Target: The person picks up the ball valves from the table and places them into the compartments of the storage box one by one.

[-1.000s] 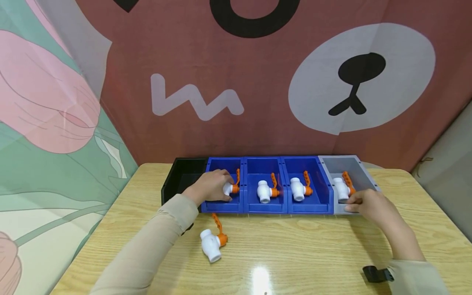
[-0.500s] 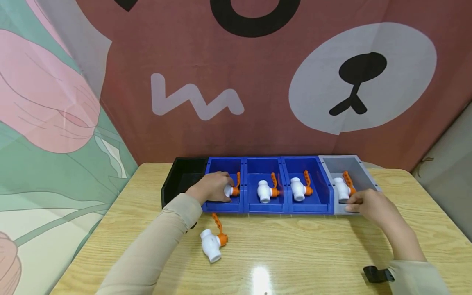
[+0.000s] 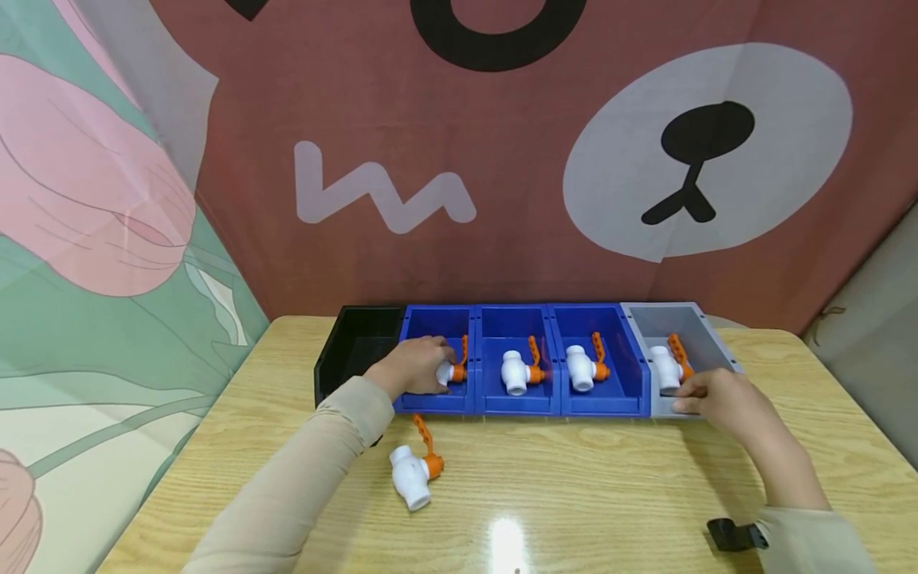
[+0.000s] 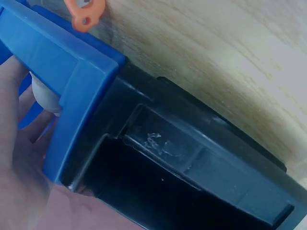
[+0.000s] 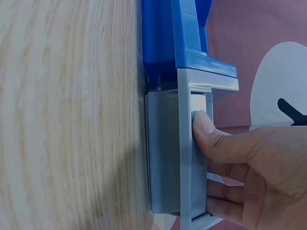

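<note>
In the head view my left hand (image 3: 416,365) reaches into the leftmost blue bin (image 3: 439,409), its fingers curled round a white ball valve (image 3: 444,372) with an orange lever. The left wrist view shows only part of that valve's white body behind the bin wall. My right hand (image 3: 724,399) grips the front wall of the grey bin (image 5: 163,153), thumb outside and fingers inside. A ball valve (image 3: 665,368) lies in the grey bin just beyond those fingers. Another ball valve (image 3: 411,478) lies on the table in front of the bins.
The middle blue bin (image 3: 516,407) and the right blue bin (image 3: 604,406) each hold one ball valve. A black bin (image 3: 344,343) ends the row on the left. The row stands on the wooden table (image 3: 574,486), before a printed cloth (image 3: 516,199).
My left hand and forearm have shifted slightly right and down over the valve in the leftmost blue bin. The right hand stays on the grey bin.
</note>
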`<state>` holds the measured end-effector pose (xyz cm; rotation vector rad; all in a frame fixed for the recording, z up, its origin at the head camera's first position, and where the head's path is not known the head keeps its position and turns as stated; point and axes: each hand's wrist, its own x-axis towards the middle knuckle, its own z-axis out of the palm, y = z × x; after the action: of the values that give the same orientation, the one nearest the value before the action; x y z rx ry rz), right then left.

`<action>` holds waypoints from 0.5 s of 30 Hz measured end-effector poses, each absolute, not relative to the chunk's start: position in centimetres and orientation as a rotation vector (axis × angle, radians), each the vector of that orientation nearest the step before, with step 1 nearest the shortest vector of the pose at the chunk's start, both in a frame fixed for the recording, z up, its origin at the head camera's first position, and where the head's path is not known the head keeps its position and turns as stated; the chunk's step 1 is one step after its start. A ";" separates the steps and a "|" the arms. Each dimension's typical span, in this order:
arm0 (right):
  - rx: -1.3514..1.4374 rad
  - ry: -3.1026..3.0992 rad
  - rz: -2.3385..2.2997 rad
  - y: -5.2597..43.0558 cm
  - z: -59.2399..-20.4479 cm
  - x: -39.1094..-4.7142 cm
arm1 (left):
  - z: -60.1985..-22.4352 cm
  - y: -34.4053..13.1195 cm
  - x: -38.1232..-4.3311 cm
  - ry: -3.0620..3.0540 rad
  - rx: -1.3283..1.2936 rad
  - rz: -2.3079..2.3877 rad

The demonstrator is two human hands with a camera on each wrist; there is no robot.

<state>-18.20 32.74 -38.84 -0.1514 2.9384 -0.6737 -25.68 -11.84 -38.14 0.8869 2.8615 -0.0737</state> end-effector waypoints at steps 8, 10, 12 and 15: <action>-0.142 2.935 -0.667 32.7 -39.0 -18.2 | -37.5 -11.4 -25.2 2.835 0.821 -0.099; -0.141 2.937 -0.665 32.7 -39.0 -18.2 | -37.2 -11.2 -25.1 2.822 0.803 -0.100; -0.142 2.943 -0.661 32.7 -39.0 -18.2 | -36.9 -11.2 -24.9 2.813 0.790 -0.088; -0.145 2.942 -0.662 32.7 -39.0 -18.3 | -36.5 -11.2 -24.8 2.808 0.779 -0.068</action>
<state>-18.27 32.71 -38.98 -0.1449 2.9420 -0.6624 -24.81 -11.21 -36.54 0.7787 2.8083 -0.0680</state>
